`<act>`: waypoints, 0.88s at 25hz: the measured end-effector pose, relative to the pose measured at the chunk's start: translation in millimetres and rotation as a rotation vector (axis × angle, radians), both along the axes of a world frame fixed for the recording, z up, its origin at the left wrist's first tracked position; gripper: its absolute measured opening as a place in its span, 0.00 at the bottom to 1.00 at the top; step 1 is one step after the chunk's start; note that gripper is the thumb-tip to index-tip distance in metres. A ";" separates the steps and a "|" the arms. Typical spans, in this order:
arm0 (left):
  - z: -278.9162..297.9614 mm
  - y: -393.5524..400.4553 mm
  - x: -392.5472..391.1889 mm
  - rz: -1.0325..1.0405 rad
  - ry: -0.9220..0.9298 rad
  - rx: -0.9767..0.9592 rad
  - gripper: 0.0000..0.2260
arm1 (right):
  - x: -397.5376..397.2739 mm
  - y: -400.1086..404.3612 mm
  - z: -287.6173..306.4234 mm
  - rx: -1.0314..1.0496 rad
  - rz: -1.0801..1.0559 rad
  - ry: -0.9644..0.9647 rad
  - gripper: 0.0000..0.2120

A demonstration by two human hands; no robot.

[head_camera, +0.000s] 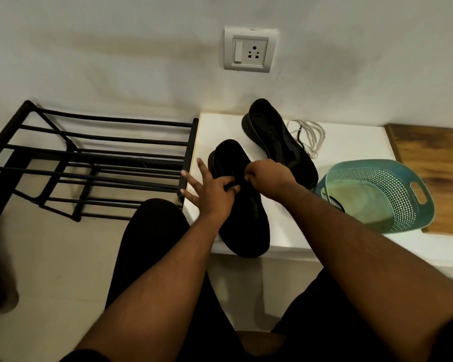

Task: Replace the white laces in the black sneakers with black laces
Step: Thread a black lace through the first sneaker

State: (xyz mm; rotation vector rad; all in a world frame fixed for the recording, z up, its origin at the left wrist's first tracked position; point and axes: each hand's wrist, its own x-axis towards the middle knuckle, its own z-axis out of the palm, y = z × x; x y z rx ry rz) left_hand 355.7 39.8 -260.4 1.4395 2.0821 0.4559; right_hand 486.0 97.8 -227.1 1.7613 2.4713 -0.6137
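Black lace (229, 186) barely visible in left grip (209, 190), right grip (268, 177) curled, contents hidden.

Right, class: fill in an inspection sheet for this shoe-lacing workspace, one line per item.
Surface: white platform, bare at the back right.
Job's things: near sneaker under both hands; far sneaker unlaced; white laces loose beside it.
Clutter: teal basket, a dark cord inside.
Hands: left hand pinches a black lace, other fingers spread; right hand curled over the shoe.
Cables: nothing seen.
Surroundings: black shoe rack, wall socket, wooden board.
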 end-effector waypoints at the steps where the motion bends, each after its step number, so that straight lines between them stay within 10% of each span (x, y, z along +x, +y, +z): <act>1: 0.9 -0.5 -0.7 0.065 -0.161 -0.020 0.10 | -0.7 -3.2 -5.0 -0.023 -0.056 0.074 0.10; 12: -19.0 4.6 -12.4 0.224 -0.715 0.039 0.10 | -4.2 -25.8 -35.4 -0.084 -0.514 0.666 0.06; 19: 2.1 -2.9 -7.9 -0.016 -0.067 0.176 0.08 | -8.8 -22.8 -21.9 -0.319 -0.549 0.859 0.06; 22: 2.9 -1.6 -10.2 -0.035 -0.085 0.242 0.05 | -10.4 -27.0 -24.4 -0.296 -0.563 0.871 0.05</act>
